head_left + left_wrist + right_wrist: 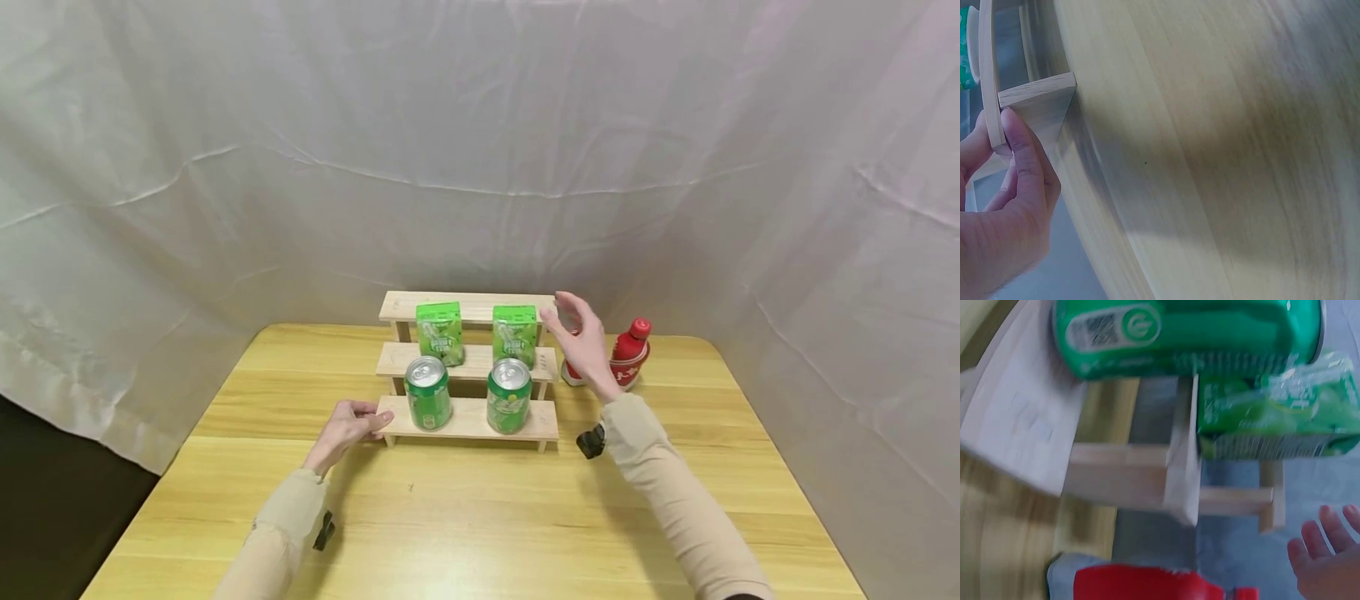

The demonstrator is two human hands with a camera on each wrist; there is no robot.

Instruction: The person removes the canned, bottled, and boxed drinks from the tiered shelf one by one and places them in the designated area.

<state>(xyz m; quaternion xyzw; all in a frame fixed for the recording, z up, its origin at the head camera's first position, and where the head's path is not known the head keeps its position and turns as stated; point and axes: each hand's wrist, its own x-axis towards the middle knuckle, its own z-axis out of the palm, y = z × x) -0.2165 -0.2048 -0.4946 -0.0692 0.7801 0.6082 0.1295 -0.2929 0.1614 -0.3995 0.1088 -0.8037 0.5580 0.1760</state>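
A three-tier wooden display rack (467, 427) stands on the table. Its lowest board is pinched at the left end between the thumb and fingers of my left hand (347, 429); the left wrist view shows this grip on the board edge (990, 81) close up. Just beside the right end of the top board is my right hand (587, 340), fingers apart and holding nothing. Two green soda cans, a left one (428, 400) and a right one (508, 404), stand on the bottom tier. Green drink cartons, one left (441, 337) and one right (514, 333), stand upright on the middle tier.
Right of the rack, a red bottle (632, 340) stands by a red rounded container (628, 367). Another red item, partly hidden by my right hand, shows as a red bottle (1141, 584) in the right wrist view. Grey curtains (480, 150) hang behind the wooden table (480, 517).
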